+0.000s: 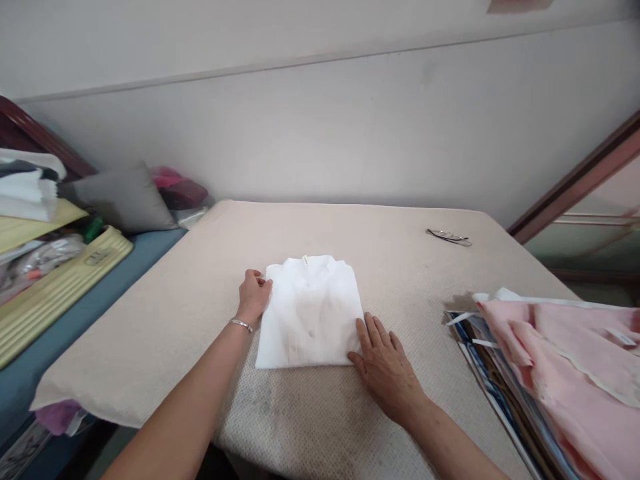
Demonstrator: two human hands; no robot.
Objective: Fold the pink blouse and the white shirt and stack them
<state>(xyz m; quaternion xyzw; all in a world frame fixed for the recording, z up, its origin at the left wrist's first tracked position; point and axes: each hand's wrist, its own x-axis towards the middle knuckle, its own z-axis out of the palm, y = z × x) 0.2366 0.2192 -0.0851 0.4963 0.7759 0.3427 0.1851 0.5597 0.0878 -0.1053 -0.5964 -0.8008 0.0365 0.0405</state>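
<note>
While the left hand [255, 293] pinches the folded white shirt [310, 313], the right hand [385, 360] lies flat beside it.

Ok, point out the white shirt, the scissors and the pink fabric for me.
white shirt [310, 313]: head view, middle of the folded front.
scissors [449, 236]: head view, middle of the blades, far right of the table.
pink fabric [575, 353]: head view, top surface of the pile at right.
</note>
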